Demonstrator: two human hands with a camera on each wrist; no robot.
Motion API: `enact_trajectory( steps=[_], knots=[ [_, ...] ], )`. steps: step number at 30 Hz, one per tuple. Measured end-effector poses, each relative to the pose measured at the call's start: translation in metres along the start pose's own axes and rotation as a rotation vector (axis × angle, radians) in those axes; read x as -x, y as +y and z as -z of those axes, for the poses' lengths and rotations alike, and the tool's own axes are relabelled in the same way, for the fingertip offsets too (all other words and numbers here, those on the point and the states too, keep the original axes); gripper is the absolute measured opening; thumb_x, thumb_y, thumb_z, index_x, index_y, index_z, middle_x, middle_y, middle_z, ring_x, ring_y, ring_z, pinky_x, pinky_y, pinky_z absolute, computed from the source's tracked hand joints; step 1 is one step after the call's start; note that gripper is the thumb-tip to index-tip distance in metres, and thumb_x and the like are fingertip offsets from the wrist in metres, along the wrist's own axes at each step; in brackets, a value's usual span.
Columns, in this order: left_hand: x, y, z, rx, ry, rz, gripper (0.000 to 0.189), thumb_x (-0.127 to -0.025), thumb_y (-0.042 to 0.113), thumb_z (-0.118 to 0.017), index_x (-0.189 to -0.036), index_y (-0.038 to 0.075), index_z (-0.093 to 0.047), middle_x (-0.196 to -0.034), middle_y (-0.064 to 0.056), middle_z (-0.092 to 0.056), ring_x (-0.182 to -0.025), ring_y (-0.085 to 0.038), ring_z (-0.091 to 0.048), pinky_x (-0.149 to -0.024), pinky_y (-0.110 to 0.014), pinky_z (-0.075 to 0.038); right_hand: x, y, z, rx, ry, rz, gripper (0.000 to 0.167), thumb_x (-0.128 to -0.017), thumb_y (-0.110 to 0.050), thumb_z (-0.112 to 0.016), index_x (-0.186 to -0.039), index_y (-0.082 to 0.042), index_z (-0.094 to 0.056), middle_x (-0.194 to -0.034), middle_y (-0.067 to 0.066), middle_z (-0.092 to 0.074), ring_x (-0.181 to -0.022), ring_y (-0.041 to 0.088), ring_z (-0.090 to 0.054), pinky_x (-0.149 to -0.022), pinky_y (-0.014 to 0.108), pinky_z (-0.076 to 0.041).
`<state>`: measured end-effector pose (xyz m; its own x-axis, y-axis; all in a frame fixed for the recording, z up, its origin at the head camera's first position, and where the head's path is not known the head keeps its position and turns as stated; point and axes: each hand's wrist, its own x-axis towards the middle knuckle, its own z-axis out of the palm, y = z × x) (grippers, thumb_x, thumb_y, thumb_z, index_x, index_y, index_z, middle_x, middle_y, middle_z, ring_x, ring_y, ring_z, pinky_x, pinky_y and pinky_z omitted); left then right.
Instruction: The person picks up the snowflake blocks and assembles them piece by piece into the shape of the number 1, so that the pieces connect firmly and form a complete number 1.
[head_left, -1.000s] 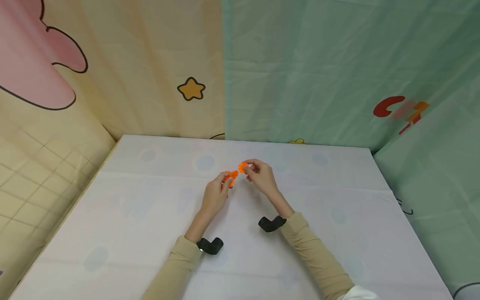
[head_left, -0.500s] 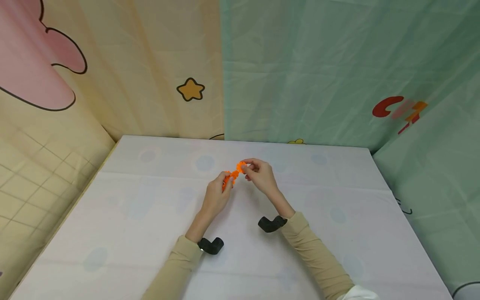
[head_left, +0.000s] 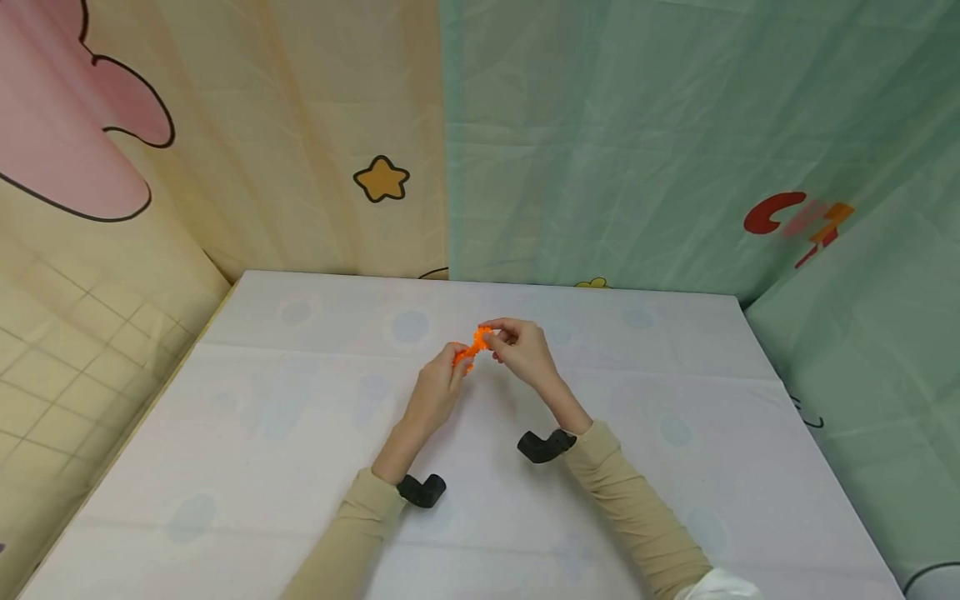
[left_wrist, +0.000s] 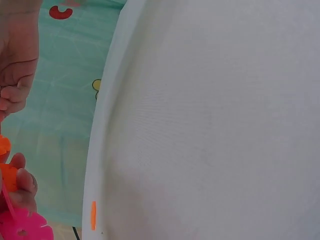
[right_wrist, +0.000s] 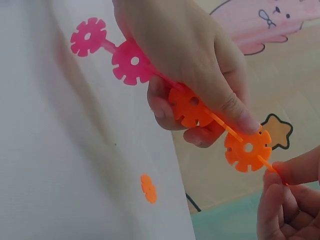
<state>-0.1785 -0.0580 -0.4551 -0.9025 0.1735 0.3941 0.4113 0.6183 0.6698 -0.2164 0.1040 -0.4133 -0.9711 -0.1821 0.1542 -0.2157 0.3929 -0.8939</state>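
Observation:
My left hand [head_left: 437,385] grips a chain of notched plastic snowflake discs above the table. In the right wrist view, the chain has pink discs [right_wrist: 131,62] at one end and orange discs [right_wrist: 190,106] at the other. The left thumb presses on the end orange disc [right_wrist: 248,148]. My right hand [head_left: 525,354] pinches another orange disc between thumb and fingertips, seen edge-on [right_wrist: 266,163] in the right wrist view, its edge at the rim of the chain's end disc. In the left wrist view, only part of the left hand [left_wrist: 26,187] shows, beside a pink disc [left_wrist: 31,230].
A loose orange disc [right_wrist: 148,189] lies on the white-covered table [head_left: 300,467] in the right wrist view. Printed curtains [head_left: 600,150] hang behind the table and at its sides. Both wrists wear black camera mounts [head_left: 546,447].
My left hand has shifted slightly right, bringing the chain up to the orange disc in my right hand. The visible gap between them has closed. The right hand has hardly moved.

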Motion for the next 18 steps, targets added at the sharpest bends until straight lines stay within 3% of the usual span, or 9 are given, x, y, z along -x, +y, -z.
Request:
enact_trajectory(
  steps=[4, 11, 18],
  knots=[
    [0.0001, -0.0002, -0.0025, 0.005, -0.009, -0.012, 0.023, -0.101, 0.02, -0.049, -0.111, 0.0, -0.055, -0.083, -0.008, -0.062, -0.072, -0.019, -0.057, -0.066, -0.03, -0.049, 0.001, -0.0014, -0.0001, 0.009, -0.019, 0.007, 0.019, -0.089, -0.011, -0.064, -0.104, -0.003, -0.072, -0.073, 0.023, -0.065, -0.051, 0.012, -0.054, -0.046, 0.02, -0.036],
    [-0.0024, -0.0002, -0.0067, 0.001, 0.013, -0.051, 0.021, -0.1, 0.019, -0.049, -0.109, 0.0, -0.055, -0.08, -0.007, -0.059, -0.067, -0.017, -0.052, -0.062, -0.027, -0.045, 0.0007, -0.0055, 0.0043, 0.021, -0.014, -0.006, 0.018, -0.088, -0.01, -0.063, -0.103, -0.004, -0.073, -0.068, 0.014, -0.064, -0.052, 0.012, -0.053, -0.046, 0.021, -0.033],
    [-0.0045, 0.0019, -0.0074, -0.009, 0.005, -0.068, 0.022, -0.1, 0.019, -0.05, -0.109, -0.001, -0.055, -0.079, -0.008, -0.061, -0.065, -0.016, -0.051, -0.061, -0.024, -0.045, 0.0023, -0.0007, 0.0088, -0.018, -0.039, -0.034, 0.021, -0.089, -0.011, -0.063, -0.106, -0.003, -0.072, -0.072, 0.02, -0.064, -0.064, 0.038, -0.06, -0.048, 0.021, -0.038]
  ],
)
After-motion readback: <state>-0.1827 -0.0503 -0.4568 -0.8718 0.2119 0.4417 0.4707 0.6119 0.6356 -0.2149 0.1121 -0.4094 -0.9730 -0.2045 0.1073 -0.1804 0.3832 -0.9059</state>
